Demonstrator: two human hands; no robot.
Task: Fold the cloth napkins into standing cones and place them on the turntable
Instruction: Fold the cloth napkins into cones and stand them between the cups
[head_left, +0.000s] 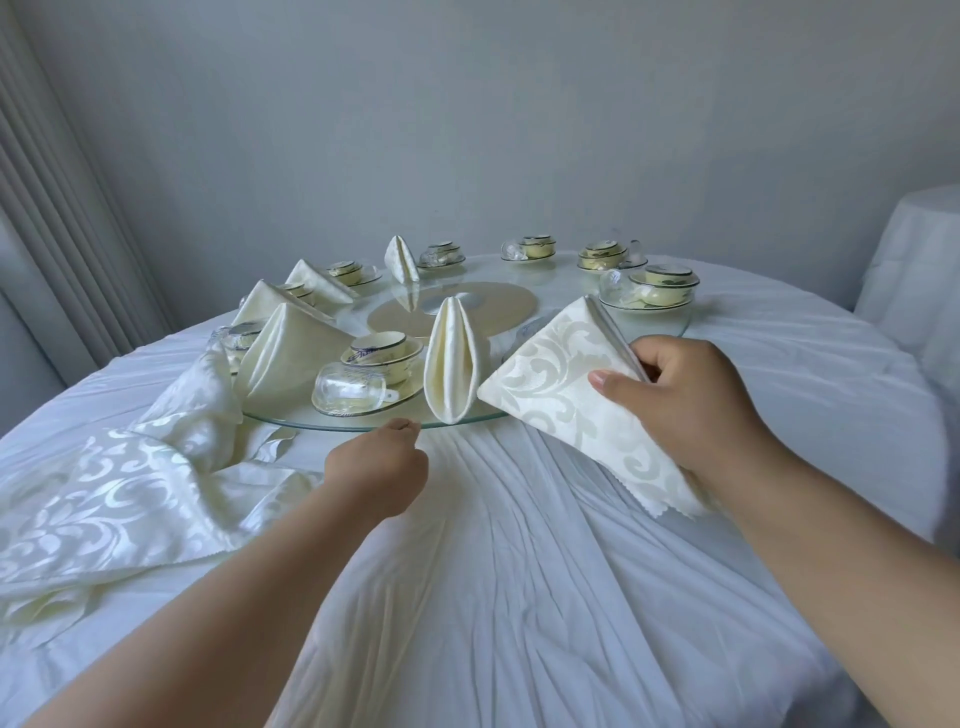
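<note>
My right hand (680, 400) grips a folded cream damask napkin (566, 384), held tilted above the near right rim of the glass turntable (363, 422). My left hand (379, 470) has its fingers curled at the turntable's near edge, fingertips at the glass rim; whether it pinches the rim I cannot tell. Several folded napkin cones stand on the turntable: one upright (451, 361) just beyond my left hand, one (283, 353) at the left, others (400, 260) further back.
Loose unfolded cream napkins (119, 499) lie heaped on the white tablecloth (498, 545) at the left. Cup-and-bowl sets (382, 353) and overturned glasses (348, 387) ring the turntable. A second covered table (914, 260) stands at the right; a curtain hangs at the far left.
</note>
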